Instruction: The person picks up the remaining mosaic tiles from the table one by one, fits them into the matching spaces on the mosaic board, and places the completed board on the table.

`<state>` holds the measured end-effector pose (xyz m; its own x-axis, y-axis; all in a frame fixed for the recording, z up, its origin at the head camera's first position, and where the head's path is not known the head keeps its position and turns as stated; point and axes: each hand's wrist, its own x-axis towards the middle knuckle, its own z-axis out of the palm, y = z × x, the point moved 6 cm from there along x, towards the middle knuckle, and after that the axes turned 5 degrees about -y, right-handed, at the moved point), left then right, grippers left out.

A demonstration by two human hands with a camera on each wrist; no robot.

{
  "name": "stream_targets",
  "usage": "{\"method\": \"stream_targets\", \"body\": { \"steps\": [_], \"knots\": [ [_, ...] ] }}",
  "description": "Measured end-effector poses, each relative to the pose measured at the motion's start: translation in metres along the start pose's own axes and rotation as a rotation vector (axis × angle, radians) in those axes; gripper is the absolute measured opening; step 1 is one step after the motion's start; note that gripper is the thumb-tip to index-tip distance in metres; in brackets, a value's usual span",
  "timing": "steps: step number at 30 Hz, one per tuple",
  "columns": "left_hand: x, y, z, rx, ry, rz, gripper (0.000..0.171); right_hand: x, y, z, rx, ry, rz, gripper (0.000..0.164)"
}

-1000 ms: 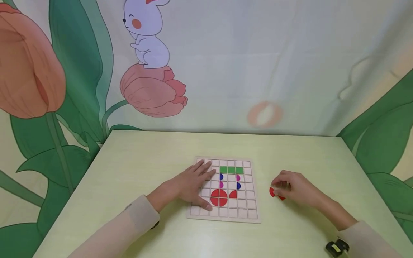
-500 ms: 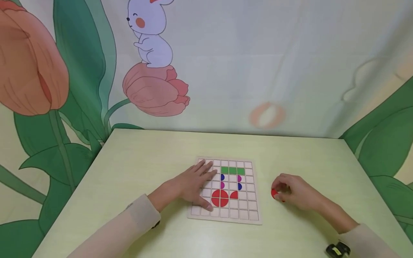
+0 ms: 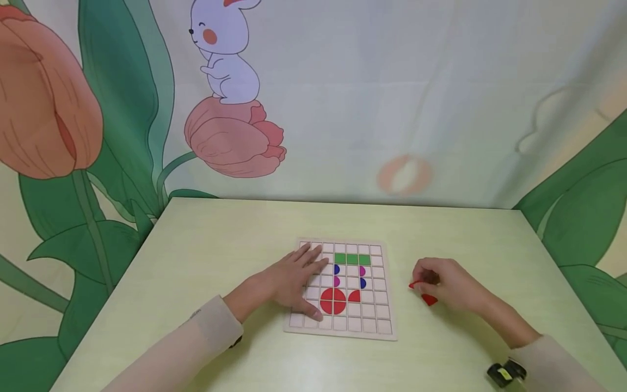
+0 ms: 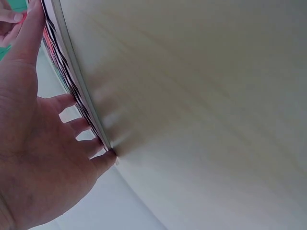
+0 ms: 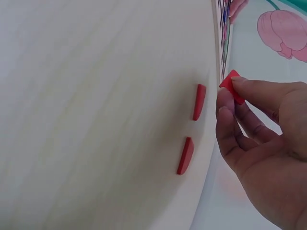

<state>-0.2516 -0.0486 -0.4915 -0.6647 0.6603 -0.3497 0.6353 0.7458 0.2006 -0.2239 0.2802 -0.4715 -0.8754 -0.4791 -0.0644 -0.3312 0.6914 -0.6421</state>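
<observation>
Plenty of desk (image 3: 220,234) spreads left and right of the grid board (image 3: 355,324), whose right edge stands apart from the right hand (image 3: 446,286); the desk's far edge runs well beyond both. Thumb and fingers of that hand pinch a red piece (image 5: 233,84) above the desk, two other red pieces (image 5: 185,155) lying below, near it. The left hand (image 3: 296,279) rests, fingers spread, on the board's left side.

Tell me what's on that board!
Green pieces, blue pieces, pink pieces and red pieces sit on the board. The left hand covers part of the board's left side, so what's under there can't be seen.
</observation>
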Motion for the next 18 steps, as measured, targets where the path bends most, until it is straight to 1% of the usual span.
{"method": "stream_targets", "body": {
  "steps": [4, 10, 18],
  "knots": [
    [0.0, 0.0, 0.0, 0.002, 0.001, -0.002, 0.126, 0.006, -0.007, -0.001, 0.009, 0.012, -0.007, 0.02],
    [0.0, 0.0, 0.001, 0.003, -0.002, -0.005, 0.126, 0.012, -0.018, 0.005, -0.006, 0.025, -0.085, 0.025],
    [-0.002, 0.0, 0.0, 0.005, -0.005, -0.007, 0.125, 0.024, -0.03, 0.027, 0.029, -0.047, -0.116, 0.019]
  ]
}}
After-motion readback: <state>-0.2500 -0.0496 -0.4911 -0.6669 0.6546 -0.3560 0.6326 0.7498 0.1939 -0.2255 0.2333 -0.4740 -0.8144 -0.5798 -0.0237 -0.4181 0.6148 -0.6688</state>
